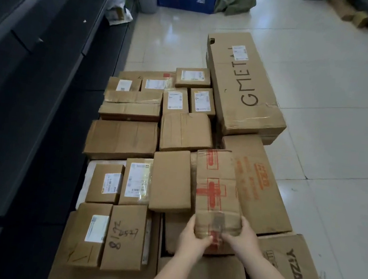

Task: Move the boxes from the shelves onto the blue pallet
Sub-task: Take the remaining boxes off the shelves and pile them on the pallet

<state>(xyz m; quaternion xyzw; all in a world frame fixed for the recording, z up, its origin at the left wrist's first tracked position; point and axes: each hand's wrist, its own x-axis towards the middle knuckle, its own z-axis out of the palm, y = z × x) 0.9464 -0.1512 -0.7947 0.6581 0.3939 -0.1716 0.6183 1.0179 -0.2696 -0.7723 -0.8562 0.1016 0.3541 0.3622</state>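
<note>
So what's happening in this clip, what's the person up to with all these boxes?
A person is setting a narrow box with red print onto a spread of cardboard boxes laid out on the floor. The left hand and the right hand grip its near end from either side. It lies beside a plain brown box, partly over a larger red-printed box. A long box marked GMET lies further back. Dark shelving runs along the left.

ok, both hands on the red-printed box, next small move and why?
Probably let go. The red-printed box already seems to lie flat on the stacked boxes, with the left hand and right hand gripping only its near end.
</note>
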